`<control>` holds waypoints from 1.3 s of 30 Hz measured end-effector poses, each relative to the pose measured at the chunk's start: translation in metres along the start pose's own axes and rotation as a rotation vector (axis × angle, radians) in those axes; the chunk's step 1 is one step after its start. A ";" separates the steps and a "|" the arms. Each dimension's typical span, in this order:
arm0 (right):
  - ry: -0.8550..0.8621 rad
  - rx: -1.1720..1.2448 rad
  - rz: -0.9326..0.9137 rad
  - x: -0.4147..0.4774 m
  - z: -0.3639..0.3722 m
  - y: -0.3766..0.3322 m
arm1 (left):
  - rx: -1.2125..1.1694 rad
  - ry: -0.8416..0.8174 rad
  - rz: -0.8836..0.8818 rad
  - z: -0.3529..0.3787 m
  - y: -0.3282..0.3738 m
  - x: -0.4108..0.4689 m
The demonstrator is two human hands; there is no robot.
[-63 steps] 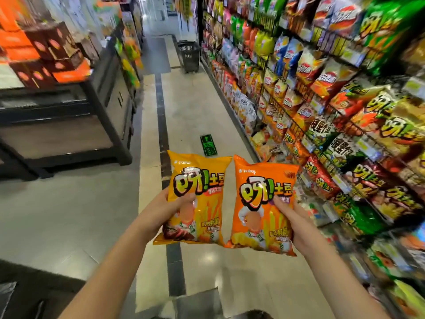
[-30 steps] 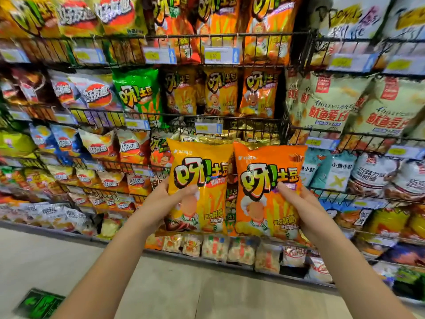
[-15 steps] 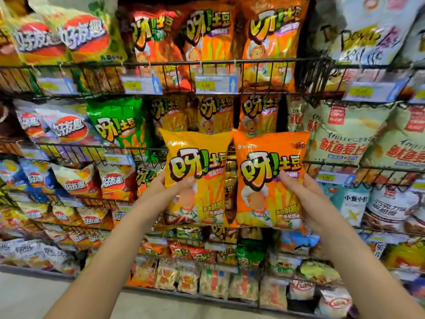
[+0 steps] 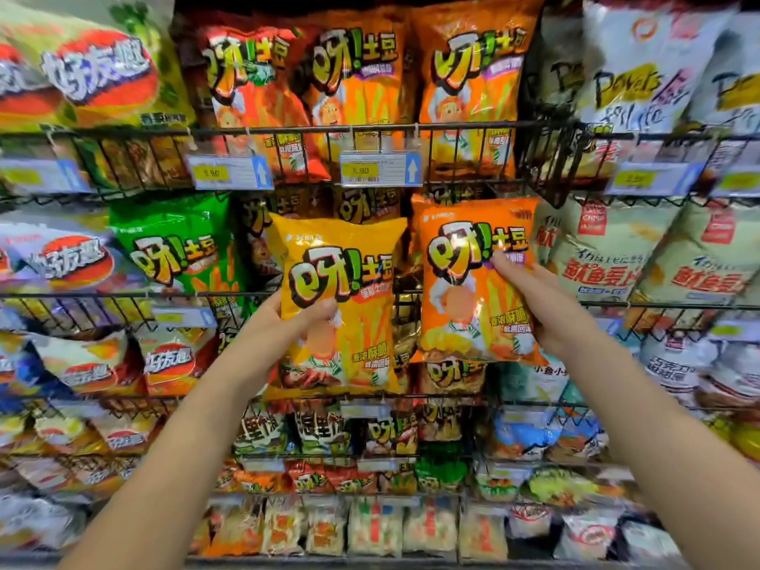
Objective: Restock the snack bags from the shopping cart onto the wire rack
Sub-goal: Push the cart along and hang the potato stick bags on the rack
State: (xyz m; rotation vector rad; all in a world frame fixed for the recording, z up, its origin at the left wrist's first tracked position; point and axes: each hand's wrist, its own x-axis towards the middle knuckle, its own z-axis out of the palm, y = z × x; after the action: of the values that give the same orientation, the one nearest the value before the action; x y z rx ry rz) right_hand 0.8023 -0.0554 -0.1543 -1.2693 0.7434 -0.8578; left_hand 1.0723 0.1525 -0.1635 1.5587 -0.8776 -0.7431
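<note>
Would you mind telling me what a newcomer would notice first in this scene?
Dead centre, the left hand grips a yellow snack bag and the right hand an orange snack bag, side by side, held up before the wire rack. Behind them the rack is packed with bright bags, a green bag at left standing out.

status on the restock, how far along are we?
Done: two bags are up at the wire rack. In hand: left hand grips the yellow bag, right hand the orange bag, both held in front of the shelved bags. Left: neither is tucked into the rack yet; cart is out of view, so remaining stock is unknown.
</note>
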 end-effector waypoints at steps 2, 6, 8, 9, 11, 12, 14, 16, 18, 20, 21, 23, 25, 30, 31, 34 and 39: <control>0.012 -0.020 0.020 0.008 0.003 -0.005 | 0.000 -0.013 0.010 -0.001 0.000 0.003; 0.033 -0.059 0.070 0.028 0.004 -0.017 | -0.005 -0.036 0.008 -0.003 -0.002 0.008; 0.039 -0.091 0.090 0.038 0.004 -0.024 | -0.005 -0.040 0.012 -0.004 -0.002 0.010; 0.050 -0.101 0.099 0.042 0.004 -0.028 | -0.006 -0.040 0.011 -0.004 -0.002 0.011; 0.054 -0.111 0.108 0.053 0.003 -0.032 | -0.007 -0.040 0.009 -0.005 -0.002 0.012; 0.054 -0.113 0.102 0.059 0.003 -0.033 | -0.007 -0.042 0.006 -0.005 -0.002 0.012; 0.057 -0.112 0.099 0.070 0.003 -0.034 | -0.010 -0.039 0.004 -0.005 -0.001 0.012; 0.072 -0.109 0.095 0.082 0.005 -0.035 | -0.011 -0.037 0.006 -0.005 -0.001 0.012; 0.066 -0.107 0.094 0.090 0.010 -0.037 | -0.008 -0.026 0.004 -0.005 0.000 0.012; 0.072 -0.108 0.094 0.099 0.013 -0.039 | -0.004 -0.017 0.005 -0.007 0.000 0.013; 0.071 -0.112 0.093 0.104 0.014 -0.039 | 0.001 -0.015 0.008 -0.007 0.001 0.014; 0.091 -0.124 0.095 0.116 0.013 -0.038 | 0.003 -0.012 0.014 -0.007 0.003 0.015; 0.114 -0.129 0.084 0.127 0.012 -0.037 | 0.009 -0.005 0.015 -0.007 0.003 0.017; 0.162 -0.112 0.067 0.149 0.009 -0.031 | 0.014 -0.003 0.002 -0.006 0.003 0.023; 0.168 -0.122 0.058 0.155 0.006 -0.028 | 0.015 -0.006 -0.001 -0.005 0.004 0.024; 0.184 -0.146 0.069 0.176 -0.006 -0.014 | 0.015 -0.013 -0.004 -0.006 0.003 0.027; 0.138 -0.197 0.094 0.177 -0.008 -0.017 | 0.016 -0.019 -0.017 -0.008 -0.003 0.037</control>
State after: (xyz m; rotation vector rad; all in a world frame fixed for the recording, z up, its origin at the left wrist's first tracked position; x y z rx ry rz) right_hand 0.8811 -0.2141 -0.1402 -1.3466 1.0103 -0.8163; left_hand 1.0990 0.1255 -0.1651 1.5772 -0.8875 -0.7657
